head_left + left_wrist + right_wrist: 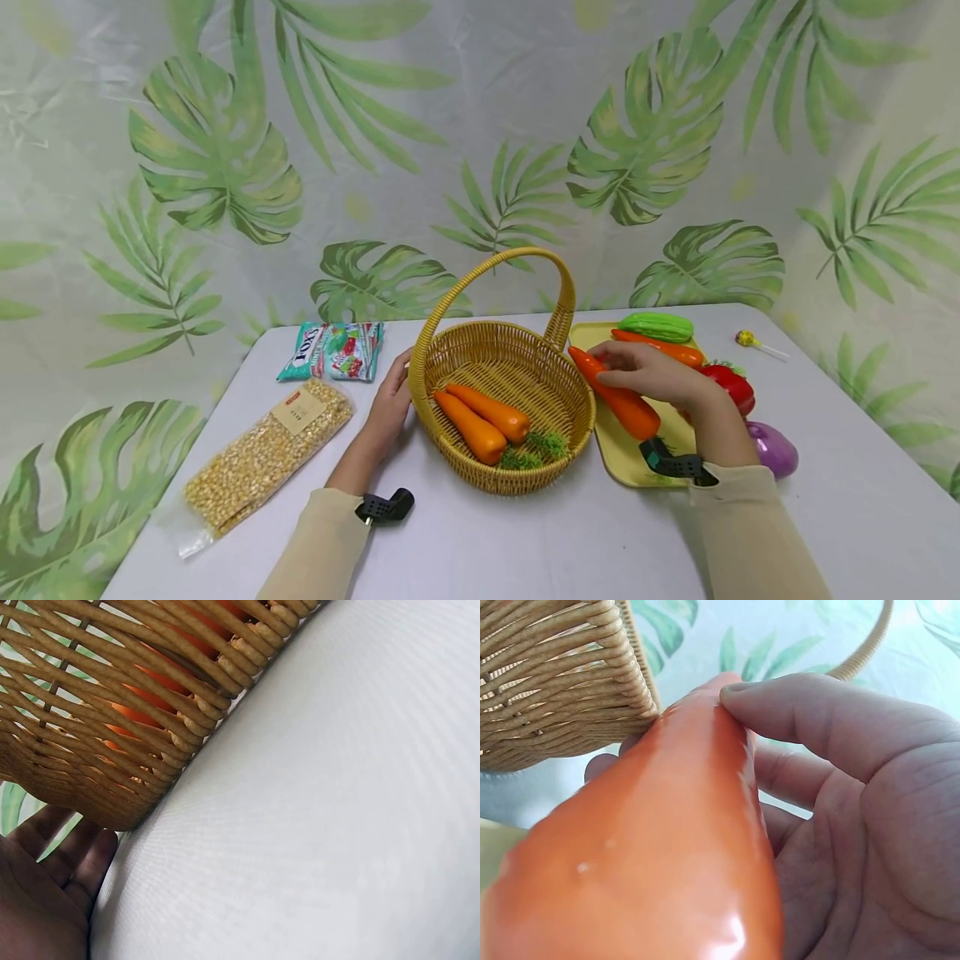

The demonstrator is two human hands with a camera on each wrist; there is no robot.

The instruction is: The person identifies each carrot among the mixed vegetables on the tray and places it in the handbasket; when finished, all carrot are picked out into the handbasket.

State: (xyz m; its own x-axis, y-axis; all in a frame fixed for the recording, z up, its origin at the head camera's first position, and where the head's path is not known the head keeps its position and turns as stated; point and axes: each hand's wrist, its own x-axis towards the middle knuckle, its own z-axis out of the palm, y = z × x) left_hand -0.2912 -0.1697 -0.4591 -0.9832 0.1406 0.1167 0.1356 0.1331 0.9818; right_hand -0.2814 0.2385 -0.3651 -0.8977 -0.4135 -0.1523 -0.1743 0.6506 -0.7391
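A wicker basket [501, 479] with a tall handle stands mid-table, and two orange carrots [480, 421] with green tops lie inside it. My left hand [390, 414] touches the basket's left side; in the left wrist view its fingers [84, 851] lie against the woven wall with the fingers fairly straight. My right hand [660, 375] grips a third carrot [618, 402], held tilted above the tray beside the basket's right rim. The right wrist view shows the thumb on one side of this carrot [660, 847] and fingers behind it.
On the yellow tray [622, 473] lie a green bitter melon [657, 327], another carrot [667, 350] and a red pepper [731, 387]. A purple eggplant [774, 448] and a lollipop [746, 337] sit to the right. Leftward are a FOX'S candy bag [333, 352] and bagged corn kernels [262, 458].
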